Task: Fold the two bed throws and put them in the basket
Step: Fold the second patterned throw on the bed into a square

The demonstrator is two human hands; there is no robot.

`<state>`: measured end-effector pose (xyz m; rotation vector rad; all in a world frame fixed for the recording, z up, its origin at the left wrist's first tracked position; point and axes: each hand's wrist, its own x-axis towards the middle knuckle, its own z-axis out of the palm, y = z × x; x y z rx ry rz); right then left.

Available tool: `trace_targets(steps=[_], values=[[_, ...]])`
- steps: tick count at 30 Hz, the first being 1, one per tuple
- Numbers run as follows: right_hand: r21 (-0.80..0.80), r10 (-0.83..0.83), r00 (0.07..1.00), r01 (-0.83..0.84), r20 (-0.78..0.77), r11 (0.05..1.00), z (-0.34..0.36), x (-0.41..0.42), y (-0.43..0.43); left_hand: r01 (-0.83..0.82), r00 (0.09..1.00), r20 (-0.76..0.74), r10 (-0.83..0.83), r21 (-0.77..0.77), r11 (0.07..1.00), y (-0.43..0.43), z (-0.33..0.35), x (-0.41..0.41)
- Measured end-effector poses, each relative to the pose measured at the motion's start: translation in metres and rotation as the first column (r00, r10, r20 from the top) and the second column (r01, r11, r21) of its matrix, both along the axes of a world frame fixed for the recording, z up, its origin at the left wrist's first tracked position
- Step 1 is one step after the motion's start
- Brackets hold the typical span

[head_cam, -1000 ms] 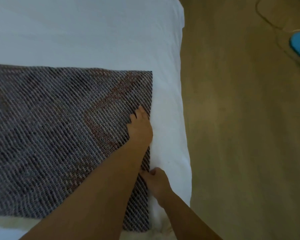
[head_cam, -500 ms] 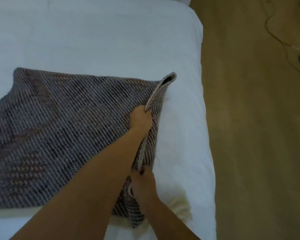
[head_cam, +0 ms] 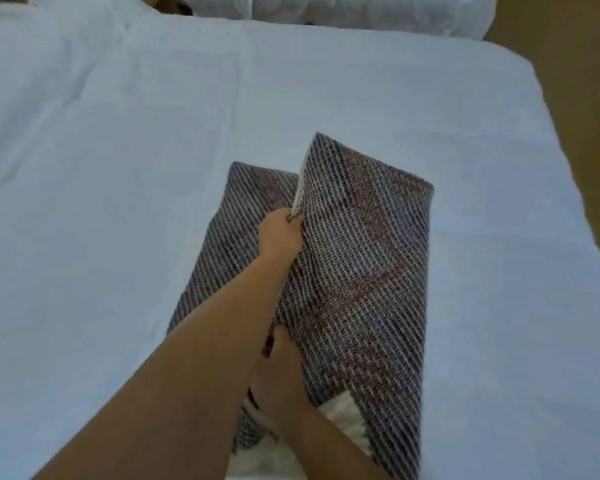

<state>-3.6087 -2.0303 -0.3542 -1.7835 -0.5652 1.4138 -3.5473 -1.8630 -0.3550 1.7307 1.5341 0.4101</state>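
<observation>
Bed (head_cam: pixel 118 168): white sheet fills most of the view, giving a broad flat surface to fold on; pillows (head_cam: pixel 361 12) at the far edge. Strip of floor (head_cam: pixel 586 81) at the right. No basket in view.

Throw (head_cam: pixel 361 265): grey-red woven, lying centre-near on the bed, right half raised and carried leftward over the left half, which lies flat. Judged a fold in progress, halving the width. A white fringe (head_cam: pixel 343 414) shows at the near end. Second throw not seen.

Left hand (head_cam: pixel 279 233): closed on the far part of the raised edge, keeping it taut and straight.

Right hand (head_cam: pixel 278 368): partly hidden under the left forearm, fingers clamped on the near part of the same edge, so both ends travel together.
</observation>
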Motion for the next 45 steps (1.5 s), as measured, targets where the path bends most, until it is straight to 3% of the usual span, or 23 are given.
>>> trace_targets(steps=[2,6,10,15,18,24,29,33,36,39,45], values=[[0.012,0.05,0.997,-0.051,0.058,0.999,-0.008,-0.029,0.029,-0.006,1.0,0.002,0.006,-0.018,1.0,0.033,-0.014,-0.036],[0.001,0.067,0.998,-0.067,-0.017,0.998,-0.023,-0.08,0.072,-0.017,1.0,-0.008,0.017,-0.044,0.999,0.078,-0.041,-0.091],[-0.064,0.126,0.989,-0.121,0.077,0.991,-0.035,-0.112,0.09,-0.095,0.996,-0.002,0.095,-0.075,0.993,0.102,-0.059,-0.124],[-0.143,0.247,0.949,-0.221,0.197,0.965,-0.044,-0.117,0.086,0.017,1.0,0.001,-0.017,-0.229,0.973,0.105,-0.071,-0.148],[-0.207,0.362,0.878,-0.309,0.313,0.928,-0.046,-0.115,0.07,0.003,0.998,0.062,0.017,-0.312,0.95,0.089,-0.072,-0.162],[-0.238,0.45,0.787,-0.383,0.422,0.893,-0.046,-0.118,0.041,-0.027,0.999,0.035,0.039,-0.284,0.958,0.027,-0.077,-0.204],[-0.371,0.589,0.56,-0.461,0.583,0.806,-0.037,-0.14,0.01,-0.038,0.998,0.047,0.053,-0.284,0.958,-0.035,-0.067,-0.246],[-0.258,0.548,0.76,-0.484,0.35,0.836,-0.02,-0.181,-0.017,0.087,0.993,-0.045,-0.109,-0.346,0.934,-0.086,-0.049,-0.276],[-0.188,0.664,0.688,-0.639,0.292,0.746,-0.014,-0.212,-0.039,0.098,0.977,-0.142,-0.161,-0.372,0.923,-0.105,-0.038,-0.3],[-0.225,0.715,0.638,-0.681,0.285,0.697,-0.012,-0.221,-0.055,0.061,0.956,-0.245,-0.164,-0.381,0.923,-0.116,-0.031,-0.322],[-0.205,0.534,0.717,-0.499,0.448,0.842,-0.007,-0.167,-0.055,0.08,0.951,-0.257,-0.17,-0.327,0.942,-0.127,-0.024,-0.313]])
